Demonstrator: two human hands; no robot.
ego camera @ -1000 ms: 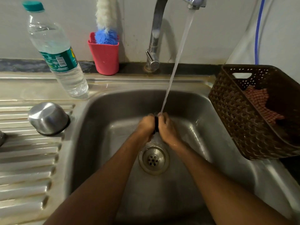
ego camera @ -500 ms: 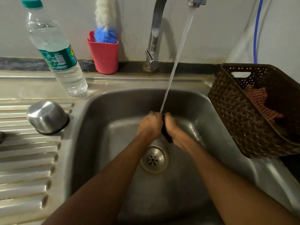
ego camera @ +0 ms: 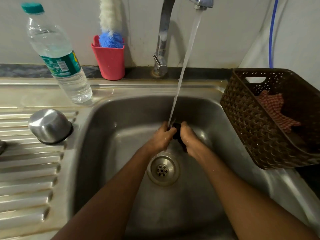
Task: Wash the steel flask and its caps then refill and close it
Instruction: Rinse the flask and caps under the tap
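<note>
Over the sink basin (ego camera: pixel 121 129), my left hand (ego camera: pixel 161 137) and my right hand (ego camera: pixel 190 139) both grip a small black cap (ego camera: pixel 177 134) between them. The water stream (ego camera: pixel 183 70) from the tap (ego camera: pixel 200 2) lands on the cap and my left fingers. Most of the cap is hidden by my hands. A steel cup-shaped cap (ego camera: pixel 49 126) lies upside down on the ribbed drainboard (ego camera: pixel 26 179) at the left. At the left edge a sliver of another steel item (ego camera: pixel 2 147) shows; I cannot tell what it is.
A plastic water bottle (ego camera: pixel 58 56) stands at the sink's back left. A red cup (ego camera: pixel 110 61) holds a blue and white bottle brush (ego camera: pixel 110 23). A brown woven basket (ego camera: pixel 270 118) with a checked cloth (ego camera: pixel 275 111) sits at the right. The drain (ego camera: pixel 162 169) lies below my hands.
My hands have kept turning and rubbing the black cap under the stream; it shows more between them now than a second ago. Nothing else moved.
</note>
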